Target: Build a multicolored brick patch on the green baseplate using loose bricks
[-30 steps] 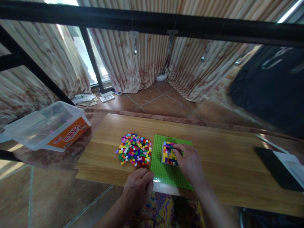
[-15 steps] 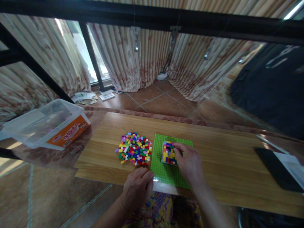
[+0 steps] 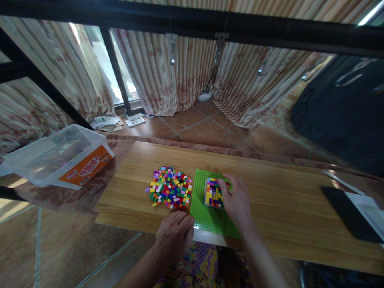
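On the green studded baseplate (image 3: 207, 222) sits a low block of multicoloured toy bricks (image 3: 213, 193), with a clear rim along its near and left sides. My right hand (image 3: 238, 200) lies over the block's right side, thumb and forefinger apart, bricks showing between them. No loose brick can be made out in those fingers, and part of the block is hidden under the hand. My left hand (image 3: 175, 234) rests curled closed at the table's front edge, by the baseplate's near left corner. Left of the plate lies a pile of small loose bricks (image 3: 171, 190).
The wooden table (image 3: 279, 200) carries a black flat pad (image 3: 348, 214) and white papers (image 3: 367, 208) at its right end. A clear plastic tub (image 3: 57, 160) with an orange label stands beyond the left end. Curtains (image 3: 192, 76) hang behind a dark metal bar (image 3: 192, 22).
My right hand has opened from a pinch on the block's upper right part, its forefinger now reaching over the far edge. My left hand has stayed in place.
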The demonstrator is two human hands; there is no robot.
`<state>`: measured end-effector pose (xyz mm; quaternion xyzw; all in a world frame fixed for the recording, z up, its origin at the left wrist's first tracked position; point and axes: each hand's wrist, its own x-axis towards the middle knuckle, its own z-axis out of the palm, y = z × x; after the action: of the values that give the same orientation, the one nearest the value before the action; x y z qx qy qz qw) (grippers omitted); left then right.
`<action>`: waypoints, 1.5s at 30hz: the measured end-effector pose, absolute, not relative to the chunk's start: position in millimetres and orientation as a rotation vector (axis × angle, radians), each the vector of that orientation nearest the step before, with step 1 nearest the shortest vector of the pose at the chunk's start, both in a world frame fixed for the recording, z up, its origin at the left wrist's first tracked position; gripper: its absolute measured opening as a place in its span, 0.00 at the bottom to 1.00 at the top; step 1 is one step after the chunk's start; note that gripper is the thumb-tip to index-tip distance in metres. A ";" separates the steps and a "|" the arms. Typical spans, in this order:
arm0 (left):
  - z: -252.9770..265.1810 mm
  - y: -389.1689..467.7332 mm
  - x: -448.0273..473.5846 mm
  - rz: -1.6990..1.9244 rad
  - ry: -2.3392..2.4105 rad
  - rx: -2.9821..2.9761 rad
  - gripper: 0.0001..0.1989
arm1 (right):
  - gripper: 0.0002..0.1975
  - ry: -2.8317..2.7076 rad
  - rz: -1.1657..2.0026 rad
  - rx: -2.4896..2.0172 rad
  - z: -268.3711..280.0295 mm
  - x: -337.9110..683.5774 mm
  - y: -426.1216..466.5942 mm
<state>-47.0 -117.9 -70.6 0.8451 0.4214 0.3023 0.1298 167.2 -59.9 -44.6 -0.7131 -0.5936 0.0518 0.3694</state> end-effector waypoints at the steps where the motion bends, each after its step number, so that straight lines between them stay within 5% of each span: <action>1: -70.7 -118.2 -46.9 0.866 1.230 2.452 0.07 | 0.21 -1.516 0.163 -1.837 -46.3 166.3 -59.0; 32: -69.6 -117.5 -46.2 0.877 1.226 2.472 0.08 | 0.22 -1.270 0.385 -1.772 -45.5 167.2 -70.2; 45: -74.0 -117.8 -45.3 0.892 1.201 2.503 0.07 | 0.08 -2.051 0.358 -1.610 -9.4 90.9 -67.9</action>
<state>-45.3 -117.8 -74.0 0.8528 0.4093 0.3041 0.1125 90.9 -67.9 -9.4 -0.5920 -0.7540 0.1316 0.2523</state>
